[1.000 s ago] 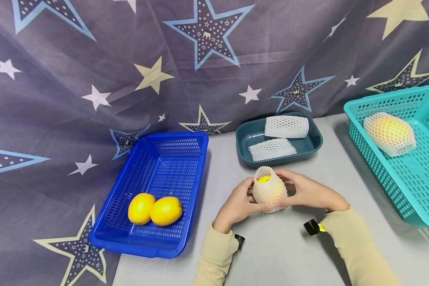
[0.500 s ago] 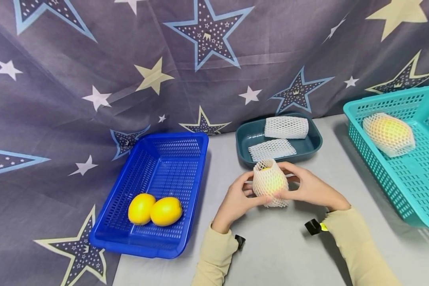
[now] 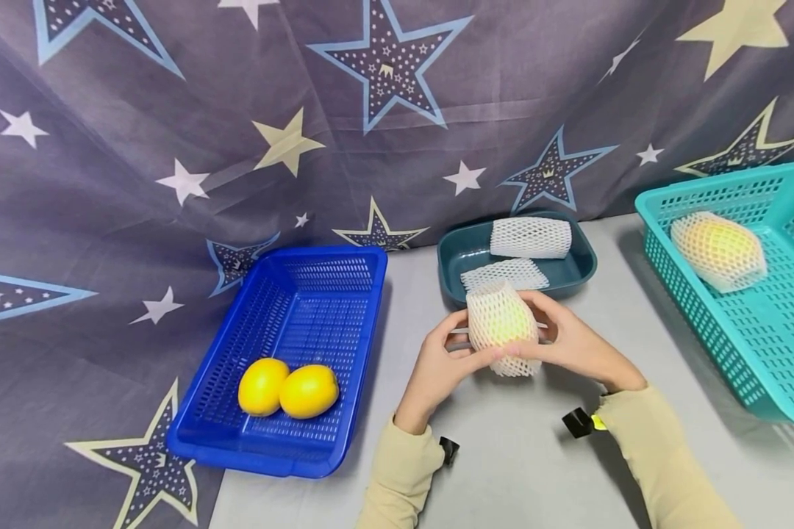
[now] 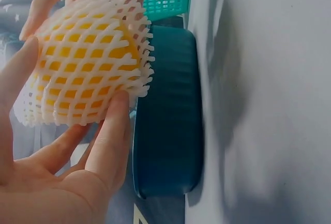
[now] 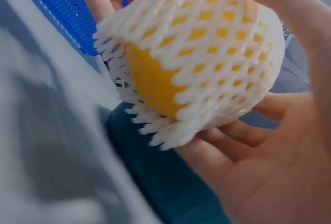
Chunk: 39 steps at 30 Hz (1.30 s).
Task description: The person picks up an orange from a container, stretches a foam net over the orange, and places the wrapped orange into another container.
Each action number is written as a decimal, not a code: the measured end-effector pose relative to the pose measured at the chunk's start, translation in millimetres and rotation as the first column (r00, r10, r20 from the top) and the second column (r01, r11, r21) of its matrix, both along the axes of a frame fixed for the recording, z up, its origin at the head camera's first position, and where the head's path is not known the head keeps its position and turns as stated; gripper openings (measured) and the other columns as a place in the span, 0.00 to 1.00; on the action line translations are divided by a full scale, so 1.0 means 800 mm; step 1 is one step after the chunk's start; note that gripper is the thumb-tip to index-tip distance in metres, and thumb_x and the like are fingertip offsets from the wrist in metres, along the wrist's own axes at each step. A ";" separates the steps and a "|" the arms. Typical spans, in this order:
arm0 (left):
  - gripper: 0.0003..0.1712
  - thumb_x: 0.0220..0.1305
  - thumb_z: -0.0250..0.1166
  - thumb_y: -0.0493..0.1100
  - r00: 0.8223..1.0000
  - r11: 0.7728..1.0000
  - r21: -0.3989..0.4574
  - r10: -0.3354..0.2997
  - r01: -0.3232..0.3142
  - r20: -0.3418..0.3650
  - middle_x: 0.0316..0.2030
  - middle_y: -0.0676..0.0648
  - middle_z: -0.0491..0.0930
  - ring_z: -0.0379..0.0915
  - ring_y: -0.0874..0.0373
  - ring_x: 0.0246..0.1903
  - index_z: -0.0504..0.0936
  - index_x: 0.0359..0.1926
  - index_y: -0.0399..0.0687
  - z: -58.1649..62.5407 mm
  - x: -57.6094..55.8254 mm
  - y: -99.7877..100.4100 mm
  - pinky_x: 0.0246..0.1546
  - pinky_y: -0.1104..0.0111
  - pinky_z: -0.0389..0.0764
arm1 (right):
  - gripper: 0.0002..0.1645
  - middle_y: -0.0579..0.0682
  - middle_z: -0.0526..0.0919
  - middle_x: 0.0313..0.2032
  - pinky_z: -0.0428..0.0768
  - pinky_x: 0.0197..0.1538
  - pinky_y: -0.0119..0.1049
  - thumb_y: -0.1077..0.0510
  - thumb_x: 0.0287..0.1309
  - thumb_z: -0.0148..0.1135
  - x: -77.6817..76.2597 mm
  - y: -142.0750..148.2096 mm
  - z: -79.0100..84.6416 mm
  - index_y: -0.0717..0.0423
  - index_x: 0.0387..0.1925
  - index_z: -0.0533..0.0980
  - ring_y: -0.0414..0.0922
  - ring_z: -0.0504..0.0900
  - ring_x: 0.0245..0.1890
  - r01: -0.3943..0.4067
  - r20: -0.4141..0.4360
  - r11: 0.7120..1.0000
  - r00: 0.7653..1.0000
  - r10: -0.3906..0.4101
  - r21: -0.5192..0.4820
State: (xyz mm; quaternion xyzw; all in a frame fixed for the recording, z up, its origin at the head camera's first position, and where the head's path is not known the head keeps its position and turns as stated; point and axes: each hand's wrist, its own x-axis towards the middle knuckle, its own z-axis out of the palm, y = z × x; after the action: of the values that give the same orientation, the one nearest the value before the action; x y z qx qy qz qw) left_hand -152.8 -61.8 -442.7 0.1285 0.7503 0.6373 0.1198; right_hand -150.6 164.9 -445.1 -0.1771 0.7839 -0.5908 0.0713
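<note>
Between both hands is a yellow fruit in a white foam net sleeve (image 3: 503,323), held above the table. My left hand (image 3: 440,364) grips its left side, thumb at the front and fingers behind. On the other side my right hand (image 3: 572,345) holds it, thumb across the lower front. In the left wrist view the foam net (image 4: 85,61) covers most of the fruit, with the fingertips pressed on the mesh. The right wrist view shows bare yellow skin of the fruit (image 5: 152,81) at the sleeve's open, jagged end.
A dark teal tray (image 3: 450,261) with two flat foam nets (image 3: 531,237) stands just behind the hands. At left, a blue basket (image 3: 364,353) holds two yellow fruits (image 3: 309,391). A turquoise basket (image 3: 701,316) at right holds a netted fruit (image 3: 717,251). A star-patterned cloth (image 3: 397,169) hangs behind.
Both hands have lifted the netted fruit slightly and tipped it, so its open top, with yellow showing earlier, no longer faces the head camera. The baskets and tray stay in place.
</note>
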 end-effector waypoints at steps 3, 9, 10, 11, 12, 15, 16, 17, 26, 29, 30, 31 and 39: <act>0.36 0.54 0.77 0.47 1.000 1.000 -0.009 0.001 -0.001 -0.004 0.54 0.47 0.79 0.79 0.54 0.49 0.75 0.64 0.55 0.001 0.003 0.002 0.47 0.65 0.83 | 0.48 0.48 0.72 0.60 0.79 0.54 0.45 0.55 0.52 0.76 0.004 0.002 0.002 0.46 0.70 0.60 0.49 0.75 0.55 -0.009 0.001 0.999 1.000 0.009 0.040; 0.36 0.55 0.77 0.45 1.000 1.000 -0.002 -0.011 0.011 -0.024 0.54 0.48 0.79 0.80 0.55 0.49 0.74 0.65 0.54 0.004 0.008 0.010 0.46 0.69 0.83 | 0.50 0.47 0.73 0.59 0.80 0.52 0.45 0.54 0.50 0.78 0.009 0.009 0.008 0.46 0.70 0.60 0.49 0.75 0.55 0.022 -0.037 0.997 0.999 -0.019 0.075; 0.36 0.55 0.77 0.45 1.000 1.000 0.000 -0.014 0.014 -0.028 0.55 0.48 0.79 0.79 0.55 0.49 0.74 0.65 0.54 0.005 0.009 0.011 0.46 0.68 0.83 | 0.50 0.47 0.73 0.59 0.81 0.51 0.43 0.54 0.50 0.78 0.010 0.011 0.009 0.47 0.71 0.61 0.49 0.76 0.55 0.025 -0.043 0.997 0.999 -0.022 0.079; 0.36 0.55 0.77 0.44 0.999 1.000 0.005 -0.015 0.015 -0.032 0.55 0.48 0.78 0.79 0.55 0.49 0.74 0.65 0.54 0.005 0.009 0.013 0.46 0.68 0.83 | 0.50 0.47 0.73 0.59 0.81 0.51 0.42 0.54 0.49 0.78 0.011 0.012 0.010 0.47 0.70 0.61 0.48 0.76 0.55 0.029 -0.049 0.996 0.998 -0.025 0.085; 0.36 0.55 0.76 0.44 0.999 1.000 0.011 -0.018 0.018 -0.035 0.55 0.48 0.78 0.79 0.54 0.49 0.74 0.65 0.54 0.005 0.010 0.014 0.46 0.68 0.83 | 0.50 0.46 0.73 0.59 0.81 0.51 0.41 0.54 0.49 0.78 0.012 0.014 0.012 0.47 0.70 0.61 0.48 0.76 0.54 0.033 -0.054 0.995 0.998 -0.029 0.089; 0.35 0.56 0.76 0.44 0.999 0.999 0.026 -0.024 0.024 -0.034 0.55 0.47 0.78 0.79 0.54 0.50 0.74 0.65 0.54 0.004 0.014 0.019 0.46 0.68 0.83 | 0.50 0.45 0.74 0.58 0.81 0.52 0.41 0.53 0.48 0.79 0.016 0.017 0.013 0.47 0.70 0.62 0.45 0.78 0.52 0.058 -0.076 0.992 0.996 -0.050 0.114; 0.35 0.56 0.76 0.44 0.999 0.999 0.032 -0.026 0.027 -0.034 0.56 0.47 0.78 0.79 0.54 0.50 0.74 0.65 0.54 0.004 0.016 0.021 0.46 0.68 0.83 | 0.50 0.45 0.74 0.58 0.81 0.52 0.42 0.53 0.48 0.79 0.018 0.019 0.014 0.47 0.70 0.63 0.44 0.78 0.52 0.068 -0.089 0.990 0.994 -0.057 0.124; 0.35 0.57 0.75 0.44 0.999 0.999 0.040 -0.029 0.030 -0.034 0.56 0.47 0.78 0.79 0.54 0.50 0.74 0.65 0.55 0.004 0.017 0.023 0.46 0.68 0.83 | 0.49 0.45 0.75 0.58 0.81 0.52 0.43 0.52 0.48 0.79 0.019 0.020 0.015 0.47 0.69 0.63 0.43 0.78 0.51 0.079 -0.104 0.988 0.992 -0.065 0.136; 0.36 0.55 0.76 0.41 0.994 0.993 0.106 -0.044 0.055 -0.103 0.57 0.53 0.77 0.77 0.53 0.52 0.76 0.65 0.61 0.021 0.012 0.048 0.47 0.68 0.83 | 0.54 0.44 0.76 0.57 0.78 0.55 0.49 0.48 0.45 0.81 0.022 0.045 0.056 0.44 0.71 0.62 0.41 0.75 0.53 0.127 -0.155 0.960 0.984 -0.090 0.248; 0.35 0.56 0.75 0.40 0.991 0.987 0.143 -0.059 0.076 -0.116 0.56 0.55 0.77 0.77 0.55 0.52 0.76 0.64 0.64 0.028 0.012 0.061 0.47 0.67 0.84 | 0.52 0.45 0.77 0.56 0.78 0.55 0.51 0.48 0.45 0.80 0.027 0.055 0.073 0.44 0.70 0.63 0.40 0.75 0.51 0.154 -0.175 0.948 0.979 -0.108 0.278; 0.35 0.56 0.75 0.40 0.991 0.985 0.152 -0.062 0.080 -0.119 0.56 0.56 0.78 0.77 0.56 0.52 0.76 0.64 0.65 0.030 0.012 0.066 0.48 0.66 0.83 | 0.52 0.45 0.77 0.55 0.78 0.54 0.50 0.48 0.46 0.80 0.030 0.058 0.078 0.44 0.70 0.63 0.40 0.75 0.51 0.164 -0.184 0.944 0.976 -0.114 0.286; 0.35 0.56 0.75 0.40 0.990 0.984 0.159 -0.064 0.083 -0.124 0.56 0.57 0.78 0.77 0.56 0.51 0.76 0.64 0.65 0.033 0.012 0.071 0.48 0.66 0.83 | 0.51 0.44 0.77 0.54 0.79 0.53 0.48 0.48 0.45 0.80 0.032 0.061 0.083 0.43 0.70 0.64 0.39 0.76 0.50 0.182 -0.193 0.938 0.973 -0.129 0.293; 0.32 0.58 0.74 0.39 0.992 0.966 0.238 -0.083 0.103 -0.093 0.53 0.57 0.79 0.78 0.60 0.50 0.77 0.63 0.57 0.048 0.015 0.113 0.46 0.68 0.83 | 0.50 0.47 0.76 0.55 0.78 0.44 0.22 0.54 0.43 0.82 0.048 0.095 0.103 0.50 0.67 0.67 0.32 0.77 0.44 0.272 -0.252 0.911 0.947 -0.197 0.311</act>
State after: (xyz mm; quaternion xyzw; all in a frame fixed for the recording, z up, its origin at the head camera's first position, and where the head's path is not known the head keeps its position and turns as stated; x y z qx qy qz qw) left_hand -140.7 28.9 -404.5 0.2034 0.6642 0.7121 0.1018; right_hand -111.8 241.1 -362.6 -0.1289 0.8931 -0.4273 -0.0562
